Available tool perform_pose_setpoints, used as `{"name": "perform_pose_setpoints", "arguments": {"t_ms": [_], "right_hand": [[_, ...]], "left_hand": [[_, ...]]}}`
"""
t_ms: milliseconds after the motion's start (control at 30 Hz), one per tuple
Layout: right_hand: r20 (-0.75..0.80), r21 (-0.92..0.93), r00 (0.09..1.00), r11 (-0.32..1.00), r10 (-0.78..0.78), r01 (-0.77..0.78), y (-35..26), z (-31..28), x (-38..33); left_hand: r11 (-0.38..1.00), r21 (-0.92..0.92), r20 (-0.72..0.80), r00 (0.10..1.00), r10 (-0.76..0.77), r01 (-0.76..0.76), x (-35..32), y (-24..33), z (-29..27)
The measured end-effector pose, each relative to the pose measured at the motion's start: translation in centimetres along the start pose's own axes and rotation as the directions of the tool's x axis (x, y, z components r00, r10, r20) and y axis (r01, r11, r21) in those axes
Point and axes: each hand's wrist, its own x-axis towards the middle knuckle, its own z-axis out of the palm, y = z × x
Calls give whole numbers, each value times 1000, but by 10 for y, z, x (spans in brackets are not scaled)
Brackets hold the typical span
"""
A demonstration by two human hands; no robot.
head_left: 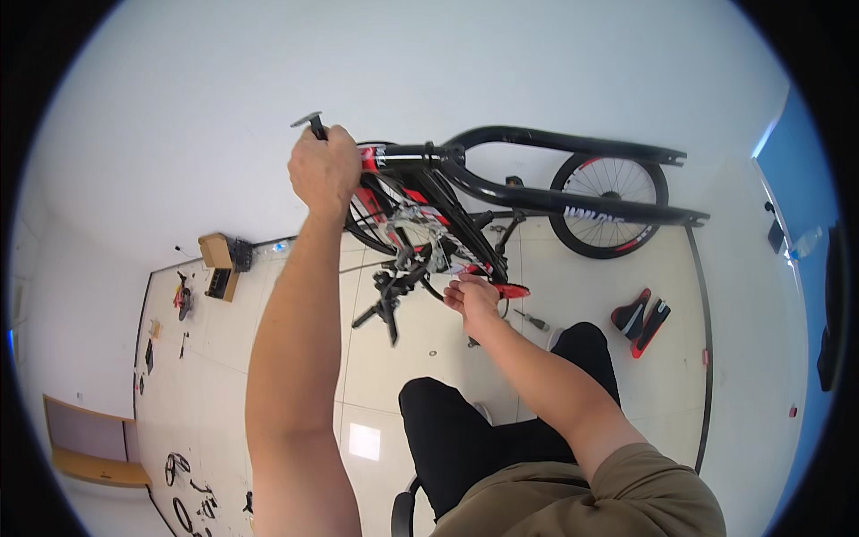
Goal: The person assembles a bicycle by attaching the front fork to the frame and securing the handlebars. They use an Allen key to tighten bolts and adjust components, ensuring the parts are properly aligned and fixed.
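Observation:
A black and red bicycle frame hangs tilted in front of me, its black fork pointing right with no wheel between the legs. My left hand is wrapped round the frame at the end of the head tube; a thin black piece with a flat end sticks out above the fist. Lower down, my right hand has its fingers curled beside a red part near the frame's lower end. What those fingers grip is hidden. Black handlebar parts dangle on cables left of that hand.
A spoked wheel stands behind the fork by the white wall. Red and black parts and a grey-handled tool lie on the tiles. An open cardboard box is at the left, with several loose parts along that wall.

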Motion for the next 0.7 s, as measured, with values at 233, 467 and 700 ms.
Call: {"name": "perform_pose_setpoints", "arguments": {"t_ms": [233, 467, 700], "right_hand": [[-32, -175, 987, 971, 160, -163, -7, -132, -45], [-261, -287, 915, 880, 309, -379, 7, -224, -45], [-149, -608, 964, 749, 219, -263, 27, -220, -36]], "left_hand": [[1000, 2, -34, 999, -3, 3, 4, -7, 9], [996, -59, -18, 998, -68, 67, 14, -22, 12], [995, -91, -87, 995, -41, 33, 29, -41, 17]]}}
